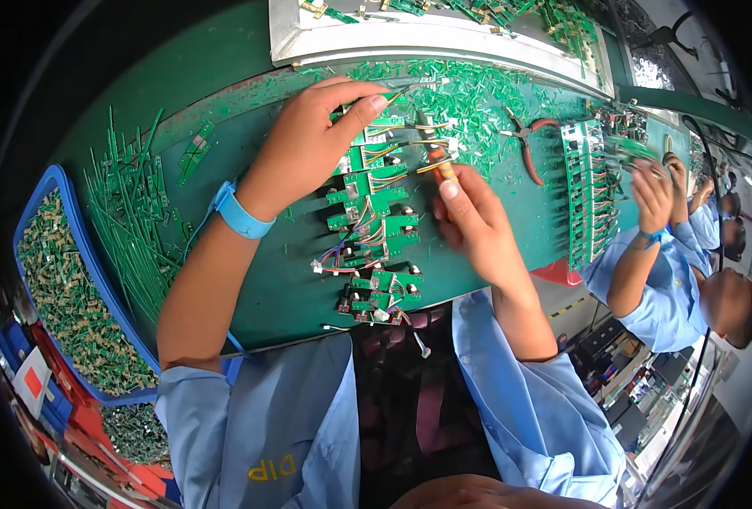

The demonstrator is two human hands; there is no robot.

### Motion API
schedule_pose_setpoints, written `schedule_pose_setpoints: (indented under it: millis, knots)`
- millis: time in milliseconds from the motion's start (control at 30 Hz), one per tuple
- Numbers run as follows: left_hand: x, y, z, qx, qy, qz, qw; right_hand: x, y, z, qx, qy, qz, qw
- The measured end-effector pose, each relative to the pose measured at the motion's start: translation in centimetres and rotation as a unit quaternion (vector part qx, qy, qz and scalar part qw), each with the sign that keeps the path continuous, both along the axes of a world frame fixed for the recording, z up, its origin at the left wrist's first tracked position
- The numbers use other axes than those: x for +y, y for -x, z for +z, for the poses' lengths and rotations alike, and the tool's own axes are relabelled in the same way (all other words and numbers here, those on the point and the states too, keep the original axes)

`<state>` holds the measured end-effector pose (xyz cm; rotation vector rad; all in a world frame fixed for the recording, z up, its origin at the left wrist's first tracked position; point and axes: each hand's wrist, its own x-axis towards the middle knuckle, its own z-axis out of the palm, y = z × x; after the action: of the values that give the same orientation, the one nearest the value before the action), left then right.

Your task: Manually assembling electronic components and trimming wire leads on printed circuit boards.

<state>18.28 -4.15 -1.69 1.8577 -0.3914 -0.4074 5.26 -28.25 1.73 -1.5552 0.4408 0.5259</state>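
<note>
A row of green circuit boards (369, 222) with coloured wires and white plugs runs from near my lap toward the far side of the bench. My left hand (321, 127), with a blue wrist strap (242, 214), is closed at the row's far end, thumb and forefinger on a board there; its other fingers are partly hidden. In my right hand (475, 219), closed just right of the row, is a hand tool (437, 154) with an orange and yellow handle and a greyish metal end pointing away from me. Wires from the boards pass close to the tool.
Green scraps (486, 102) cover the far bench before a white-edged tray (444, 51). Red-handled pliers (527, 144) lie right, near another board row (586, 195) and a co-worker's hand (651, 193). Thin green strips (126, 212) and a filled blue bin (144, 360) are left.
</note>
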Motion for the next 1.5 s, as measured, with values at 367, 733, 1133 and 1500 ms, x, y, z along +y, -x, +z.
schedule_pose_setpoints:
  millis: [367,733,1133,1500]
  knots:
    - [2.6,4.5,2.9,-0.125,-0.05,-0.017,0.991,-0.7,5.2,0.2,0.026,-0.077,0.0,0.997]
    - [4.6,12.9,0.9,-0.009,0.012,0.189,0.982,-1.6,9.5,0.3,0.064,-0.145,-0.009,0.987]
    - [4.1,13.2,1.7,0.188,0.023,0.192,0.963,-1.5,7.3,0.1,0.042,-0.094,0.06,0.993]
    - [3.4,13.1,1.1,0.165,0.061,0.194,0.965,-0.6,6.7,0.8,0.005,-0.072,0.055,0.996]
